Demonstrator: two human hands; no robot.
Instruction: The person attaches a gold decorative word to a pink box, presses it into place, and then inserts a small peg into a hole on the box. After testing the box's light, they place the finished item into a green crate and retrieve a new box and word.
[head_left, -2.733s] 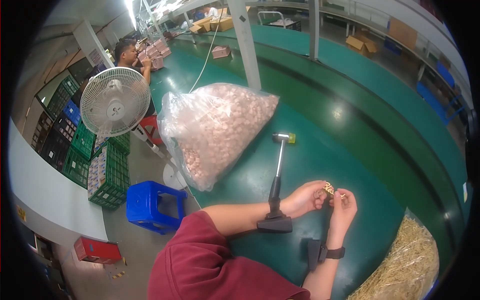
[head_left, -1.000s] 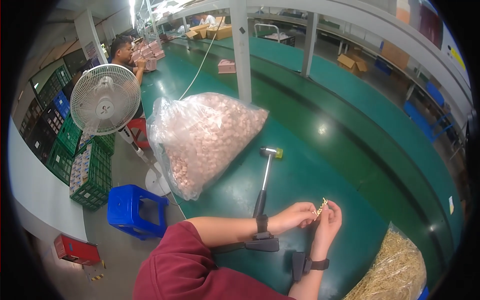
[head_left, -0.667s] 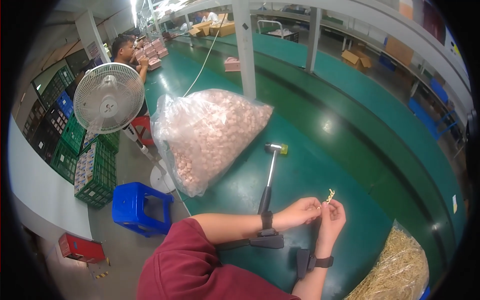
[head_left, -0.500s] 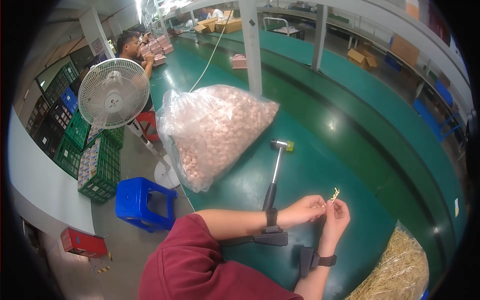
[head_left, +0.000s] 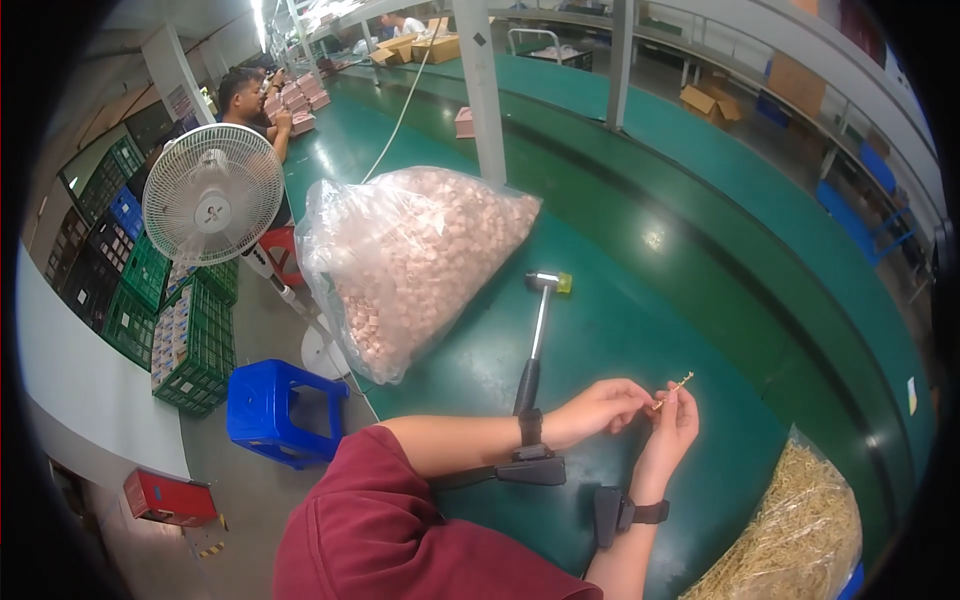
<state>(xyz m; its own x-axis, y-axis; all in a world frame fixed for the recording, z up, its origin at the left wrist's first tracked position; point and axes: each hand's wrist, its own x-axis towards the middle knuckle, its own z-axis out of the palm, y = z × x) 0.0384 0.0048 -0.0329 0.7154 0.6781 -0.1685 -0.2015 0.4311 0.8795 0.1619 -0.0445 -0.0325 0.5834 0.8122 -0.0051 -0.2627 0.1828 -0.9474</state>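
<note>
A small gold word-shaped piece (head_left: 686, 379), thin like cut-out lettering, sticks up from between my fingertips. My right hand (head_left: 672, 428) pinches it between thumb and fingers. My left hand (head_left: 592, 411) has its thumb and fingertips closed at the piece's lower end, meeting the right fingers there. A mallet (head_left: 540, 330) with a black grip, metal shaft and yellow-green face lies on the green worktop (head_left: 620, 330), beyond my left wrist. Right of my right forearm lies a clear bag of many similar gold pieces (head_left: 790, 530).
A large clear bag of small pale pink pieces (head_left: 420, 260) stands at the table's left edge. Near it are a white fan (head_left: 213, 195), a blue stool (head_left: 275, 410) and green crates (head_left: 190, 350). Past a white post (head_left: 480, 90), a person (head_left: 245, 100) sits by stacked pink boxes (head_left: 298, 98).
The gold piece has been turned and tilted between my fingers, so its letters now show nearly edge-on. Both hands stay close together. The whole view has shifted slightly.
</note>
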